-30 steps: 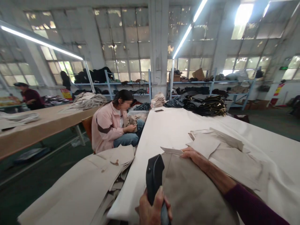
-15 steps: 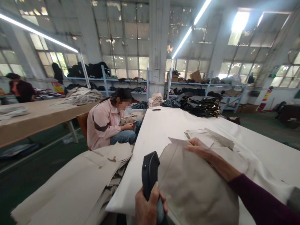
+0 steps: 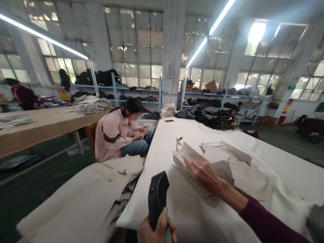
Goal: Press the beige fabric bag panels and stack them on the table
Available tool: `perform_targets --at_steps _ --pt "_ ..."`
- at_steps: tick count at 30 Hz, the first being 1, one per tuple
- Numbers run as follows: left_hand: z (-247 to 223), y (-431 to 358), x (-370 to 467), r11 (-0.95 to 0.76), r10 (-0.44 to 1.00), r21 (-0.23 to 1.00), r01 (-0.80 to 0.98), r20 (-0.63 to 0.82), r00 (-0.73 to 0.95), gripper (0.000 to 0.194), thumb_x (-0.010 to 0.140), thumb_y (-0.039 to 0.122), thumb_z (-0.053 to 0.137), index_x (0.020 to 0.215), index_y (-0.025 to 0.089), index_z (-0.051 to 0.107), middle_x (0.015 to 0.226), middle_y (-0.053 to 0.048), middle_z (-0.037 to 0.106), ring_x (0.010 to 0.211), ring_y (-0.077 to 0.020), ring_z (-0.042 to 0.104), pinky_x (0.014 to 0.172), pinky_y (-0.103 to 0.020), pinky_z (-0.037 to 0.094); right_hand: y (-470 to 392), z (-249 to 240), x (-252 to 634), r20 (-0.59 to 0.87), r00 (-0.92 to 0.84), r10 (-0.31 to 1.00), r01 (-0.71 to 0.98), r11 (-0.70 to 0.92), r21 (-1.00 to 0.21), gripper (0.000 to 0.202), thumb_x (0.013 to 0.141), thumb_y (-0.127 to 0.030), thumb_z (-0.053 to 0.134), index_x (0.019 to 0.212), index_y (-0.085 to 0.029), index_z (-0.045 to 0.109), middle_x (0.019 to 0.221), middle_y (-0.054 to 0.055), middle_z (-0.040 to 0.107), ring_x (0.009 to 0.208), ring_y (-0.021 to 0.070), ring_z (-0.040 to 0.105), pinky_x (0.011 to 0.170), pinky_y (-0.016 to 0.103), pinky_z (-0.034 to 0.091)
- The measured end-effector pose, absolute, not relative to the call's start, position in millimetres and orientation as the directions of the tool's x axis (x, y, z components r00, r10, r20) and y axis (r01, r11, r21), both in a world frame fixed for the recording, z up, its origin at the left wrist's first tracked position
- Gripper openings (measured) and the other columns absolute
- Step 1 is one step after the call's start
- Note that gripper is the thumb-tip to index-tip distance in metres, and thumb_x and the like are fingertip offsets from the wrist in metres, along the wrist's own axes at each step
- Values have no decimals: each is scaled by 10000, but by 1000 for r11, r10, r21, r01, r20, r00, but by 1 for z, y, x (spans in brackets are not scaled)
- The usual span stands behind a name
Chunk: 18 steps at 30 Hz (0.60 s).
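Note:
My left hand (image 3: 157,227) is wrapped round the grey handle of a black handheld tool (image 3: 158,192), whose angular head points up at the near edge of the table. The tool's exact kind does not show. My right hand (image 3: 204,173) lies over a folded beige fabric piece (image 3: 186,153), its fingers stretched out across the cloth and slightly blurred. Part of that piece is hidden under the hand and wrist. Just beyond and to the right, more beige fabric pieces (image 3: 249,177) lie loosely on the white table (image 3: 202,216).
Beige fabric panels (image 3: 76,199) are piled at the left of the table. A co-worker in a pink jacket (image 3: 111,135) sits beyond them. Black goods (image 3: 217,118) are stacked at the far end, near a phone (image 3: 169,120). A small brown-tipped item (image 3: 179,139) lies beyond the folded fabric.
The large beige piece that my right hand held up by its edge is now down on the table, folded, with the hand over it. The handheld tool has shifted slightly left and down.

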State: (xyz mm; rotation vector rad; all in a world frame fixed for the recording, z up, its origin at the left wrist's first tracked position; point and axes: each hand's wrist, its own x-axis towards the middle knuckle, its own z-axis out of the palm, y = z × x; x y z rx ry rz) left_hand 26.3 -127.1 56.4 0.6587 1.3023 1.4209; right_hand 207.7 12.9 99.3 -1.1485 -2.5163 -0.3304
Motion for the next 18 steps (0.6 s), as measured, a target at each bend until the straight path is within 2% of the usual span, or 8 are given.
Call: perform_targets --at_steps 3,5,7,11,14,18 --pt "50 -133 19 152 927 961 -231 -220 -305 478 666 589 616 535 130 583 348 -35 534 307 -96 414 369 -207 333 -16 46 185 300 -680 669 709 704 37 418 863 -55 427 1271 -125 486 988 123 662 841 236 615 701 342 490" --pt "45 -138 14 176 917 962 -207 -237 -321 464 699 574 590 549 135 579 364 -31 539 316 -93 407 368 -204 324 -29 29 179 249 -697 672 690 724 -22 250 876 -128 484 1111 -141 568 990 106 645 866 224 606 746 331 492" --pt "41 -143 9 207 907 956 -207 -267 -325 453 718 567 574 564 141 570 374 -24 539 316 -92 401 364 -203 322 -31 24 178 212 -698 684 683 725 -88 116 894 -180 495 948 -152 594 892 73 633 787 194 602 712 293 488" --pt "37 -150 5 238 894 949 -205 -297 -337 443 734 555 566 565 146 558 378 -20 541 320 -82 399 376 -194 327 -25 27 184 172 -672 720 700 694 -172 241 903 -68 384 821 -150 595 817 61 604 694 164 560 654 268 449" --pt "34 -151 9 259 896 950 -176 -304 -324 460 737 556 567 532 145 546 373 -31 544 327 -87 429 391 -193 337 -30 25 184 155 -655 740 709 672 -216 278 834 22 386 785 -145 603 850 76 607 757 179 550 701 280 436" --pt "30 -147 25 294 907 937 -187 -336 -254 477 723 569 579 517 140 543 363 -36 535 313 -97 453 382 -196 325 -46 23 183 150 -635 758 707 648 -284 294 793 52 385 822 -128 615 910 101 617 853 214 544 758 310 437"
